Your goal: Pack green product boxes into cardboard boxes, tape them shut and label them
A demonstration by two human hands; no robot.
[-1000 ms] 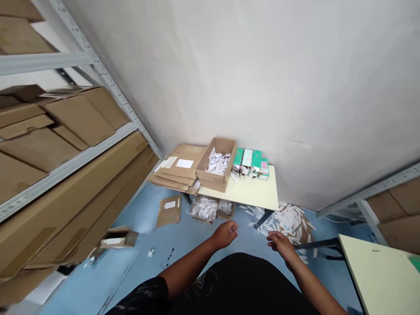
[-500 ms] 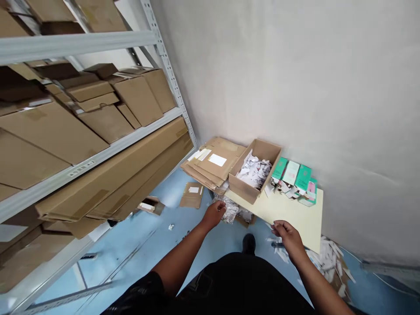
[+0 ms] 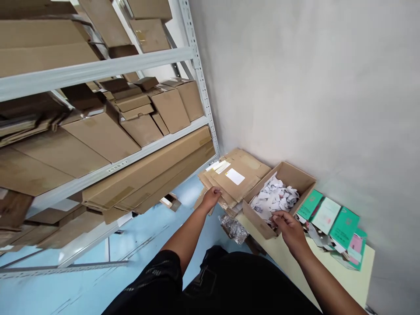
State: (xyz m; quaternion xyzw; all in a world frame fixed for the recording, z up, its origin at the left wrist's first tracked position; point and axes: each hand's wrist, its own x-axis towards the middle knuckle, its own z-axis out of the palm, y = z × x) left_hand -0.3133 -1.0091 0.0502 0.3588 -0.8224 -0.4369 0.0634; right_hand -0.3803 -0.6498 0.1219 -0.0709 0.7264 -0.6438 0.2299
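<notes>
My left hand (image 3: 211, 198) is at the left edge of a stack of flattened cardboard boxes (image 3: 249, 168), its fingers curled in. Whether it touches the cardboard or pinches anything is hard to see. Over the near right corner of an open cardboard box (image 3: 255, 220) hovers my right hand (image 3: 287, 228), thumb and fingers pinched together. Anything between them is hidden. Crumpled white paper scraps (image 3: 274, 197) partly fill that box. To its right, several green and white cartons (image 3: 344, 226) sit on a pale yellow table (image 3: 356, 282), with torn flaps showing at their near ends.
A metal rack (image 3: 157, 148) loaded with cardboard boxes (image 3: 170, 109) fills the left side. Clear plastic wrap (image 3: 234, 228) hangs by the table's left end. A small open box (image 3: 171, 201) lies on the blue floor (image 3: 157, 236). A grey wall (image 3: 295, 78) stands behind the table.
The view has shifted, with the table now closer and further right. My right hand has gone from the table's front edge to the paper-filled box; my left hand is now beside the cardboard stack.
</notes>
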